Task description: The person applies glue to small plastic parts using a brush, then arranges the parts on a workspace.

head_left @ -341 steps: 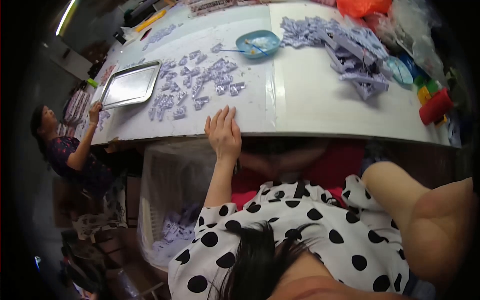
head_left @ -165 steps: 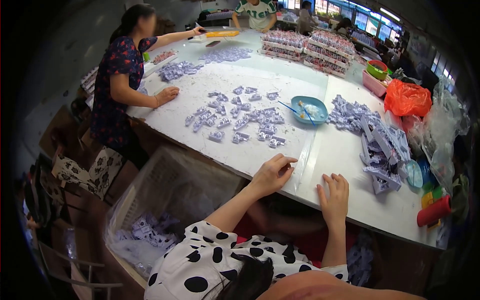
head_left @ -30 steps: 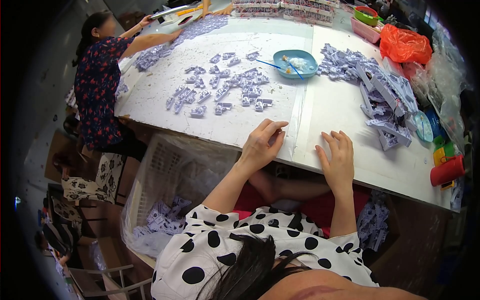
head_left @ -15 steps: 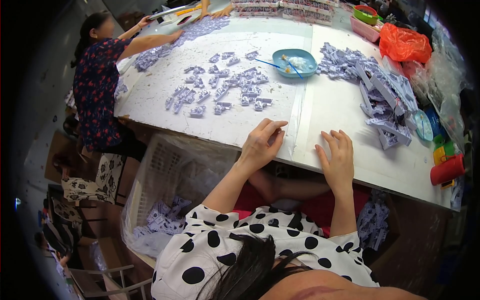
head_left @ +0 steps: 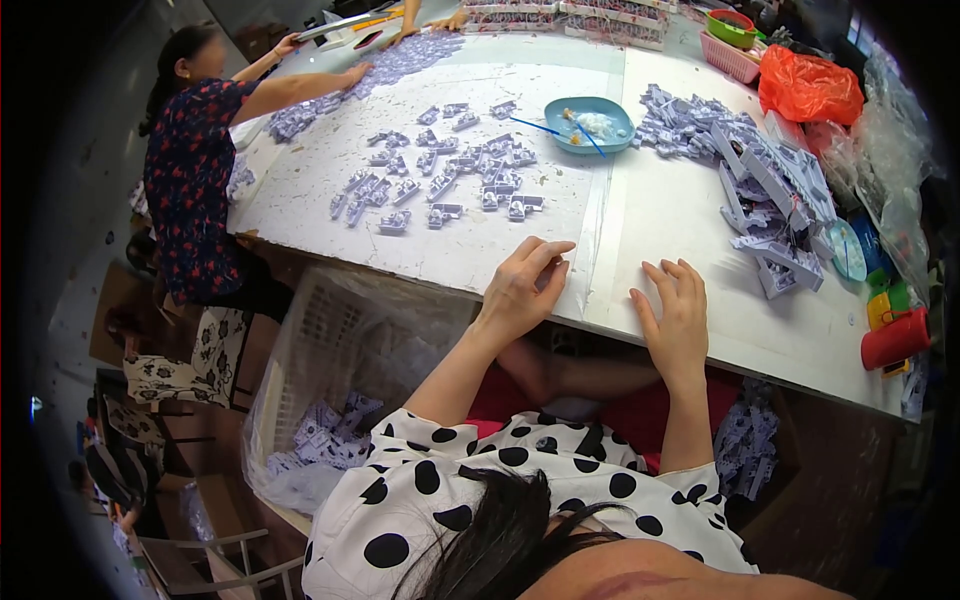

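Both hands rest at the near edge of the white table (head_left: 400,85). My left hand (head_left: 525,280) has its fingers loosely curved and apart, with nothing in them. My right hand (head_left: 675,310) lies palm down on the tabletop, fingers stretched out and holding nothing. Beyond my left hand, several small grey-lilac plastic parts (head_left: 443,180) are spread in loose rows. A shallow blue dish (head_left: 622,140) with white paste-like stuff and two blue sticks stands farther back. To the right of it is a heap of similar plastic parts (head_left: 680,125), with larger plastic housings (head_left: 760,195) piled beside it.
A plastic-lined crate (head_left: 320,330) with more parts stands at my left below the table. A red mug (head_left: 895,340) and an orange-red plastic bag (head_left: 810,85) are along the right side. A co-worker (head_left: 195,160) reaches over a far-left heap of parts (head_left: 400,60).
My hands have stayed in place. The co-worker at the far left has shifted slightly, one hand moving a little along the heap of parts.
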A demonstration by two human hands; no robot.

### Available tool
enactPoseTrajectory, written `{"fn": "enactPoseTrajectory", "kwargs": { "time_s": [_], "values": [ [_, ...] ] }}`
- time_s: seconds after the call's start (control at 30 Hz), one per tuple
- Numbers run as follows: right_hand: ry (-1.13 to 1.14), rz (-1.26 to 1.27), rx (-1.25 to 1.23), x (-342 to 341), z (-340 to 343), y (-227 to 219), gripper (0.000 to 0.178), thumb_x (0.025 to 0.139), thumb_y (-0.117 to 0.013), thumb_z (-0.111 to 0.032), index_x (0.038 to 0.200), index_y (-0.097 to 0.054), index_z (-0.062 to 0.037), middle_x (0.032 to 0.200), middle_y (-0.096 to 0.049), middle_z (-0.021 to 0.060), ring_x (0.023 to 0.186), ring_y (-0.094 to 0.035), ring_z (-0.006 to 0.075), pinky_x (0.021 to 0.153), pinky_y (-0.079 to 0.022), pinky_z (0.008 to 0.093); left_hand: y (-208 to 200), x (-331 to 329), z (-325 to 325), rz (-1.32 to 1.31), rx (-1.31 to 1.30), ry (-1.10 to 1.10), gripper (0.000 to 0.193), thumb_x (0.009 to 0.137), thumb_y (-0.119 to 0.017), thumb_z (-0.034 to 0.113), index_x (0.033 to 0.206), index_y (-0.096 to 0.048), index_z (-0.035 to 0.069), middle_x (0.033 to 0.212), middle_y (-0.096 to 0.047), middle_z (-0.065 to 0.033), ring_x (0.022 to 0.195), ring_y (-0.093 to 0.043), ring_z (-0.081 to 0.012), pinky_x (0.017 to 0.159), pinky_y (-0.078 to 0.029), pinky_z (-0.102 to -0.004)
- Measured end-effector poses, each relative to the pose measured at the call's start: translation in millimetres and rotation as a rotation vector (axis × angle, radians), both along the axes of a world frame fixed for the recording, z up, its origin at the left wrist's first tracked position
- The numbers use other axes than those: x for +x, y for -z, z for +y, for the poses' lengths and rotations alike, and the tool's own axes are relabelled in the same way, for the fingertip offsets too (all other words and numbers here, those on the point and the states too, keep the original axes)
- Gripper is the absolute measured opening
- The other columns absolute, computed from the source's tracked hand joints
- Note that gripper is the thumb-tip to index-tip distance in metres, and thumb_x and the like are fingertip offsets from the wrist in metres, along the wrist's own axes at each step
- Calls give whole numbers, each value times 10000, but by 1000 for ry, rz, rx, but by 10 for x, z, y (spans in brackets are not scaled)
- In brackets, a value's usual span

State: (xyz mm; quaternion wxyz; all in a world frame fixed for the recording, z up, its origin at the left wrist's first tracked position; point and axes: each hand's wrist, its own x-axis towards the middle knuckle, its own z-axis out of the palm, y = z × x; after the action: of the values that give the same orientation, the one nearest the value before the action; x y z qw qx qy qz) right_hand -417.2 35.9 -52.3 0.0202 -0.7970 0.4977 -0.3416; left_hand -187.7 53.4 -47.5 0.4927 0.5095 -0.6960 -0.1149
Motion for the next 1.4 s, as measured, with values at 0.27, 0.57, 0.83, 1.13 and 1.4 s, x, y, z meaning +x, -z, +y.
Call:
{"fn": "enactPoseTrajectory", "kwargs": {
  "time_s": [0.27,0.57,0.83,1.13,1.4],
  "values": [
    [13,-20,-5,-4,-17,-24,354,890,-675,-248,1198,-638,-77,1241,-557,160,1256,-462,366,1048,-394,460,-11,0,-39,-33,-45,-5,243,888,-629,11,1127,-658,49,909,-616,-105,748,-670,-222,672,-553,-308],
    [-30,-38,-23,-50,22,26,383,875,-681,-260,1196,-626,-58,1226,-557,182,1249,-456,385,1054,-388,465,-40,-45,66,-29,-20,4,257,891,-623,17,1145,-649,54,904,-612,-116,736,-651,-242,663,-526,-324],
    [-12,-23,-20,-38,7,72,374,875,-676,-254,1191,-631,-58,1235,-560,187,1238,-463,387,1056,-383,464,6,-22,-14,-29,-33,-5,263,885,-629,23,1145,-653,58,862,-590,-118,712,-618,-263,649,-502,-351],
    [-5,-24,-1,-4,-48,-22,365,877,-684,-243,1203,-637,-87,1250,-565,144,1258,-465,358,1047,-395,454,-65,-14,-18,26,-6,-18,268,900,-630,-10,1161,-660,46,914,-634,-77,830,-656,-164,752,-517,-268],
    [-379,-573,-49,-227,191,-297,413,841,-704,-88,1238,-606,-26,1219,-622,153,1236,-516,356,1044,-403,432,173,759,121,287,-54,-364,229,970,-566,28,1188,-633,10,1055,-649,-67,950,-618,-132,867,-496,-269]
  ]
}}
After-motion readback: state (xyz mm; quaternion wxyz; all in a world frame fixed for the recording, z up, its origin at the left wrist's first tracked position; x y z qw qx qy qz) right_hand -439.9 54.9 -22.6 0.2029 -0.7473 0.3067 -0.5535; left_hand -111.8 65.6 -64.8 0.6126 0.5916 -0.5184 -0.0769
